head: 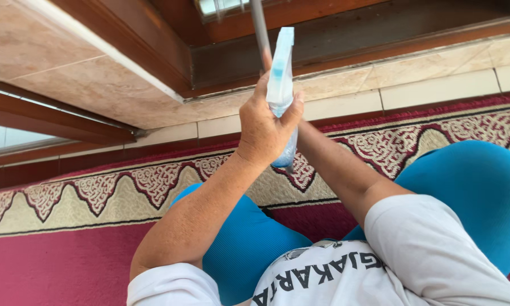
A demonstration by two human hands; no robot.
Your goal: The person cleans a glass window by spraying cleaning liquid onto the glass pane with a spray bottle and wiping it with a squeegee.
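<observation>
White short sleeves (425, 249) and blue-clad knees (481, 187) frame both hands: left hand (263, 127) grips a translucent pale-blue plastic spray bottle (280, 73) upright above the patterned red carpet (51, 255); right hand is hidden behind, beside a thin grey metal rod (260, 28).

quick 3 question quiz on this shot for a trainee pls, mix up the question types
1. True or false: the left hand grips the spray bottle.
2. The carpet is mainly: A green, B red, C grey.
3. What thin thing rises beside the bottle?

Key
1. True; its fingers wrap the bottle.
2. B; red with a cream patterned border.
3. A grey rod. The right hand is hidden behind the left, so its grip cannot be judged.
</observation>
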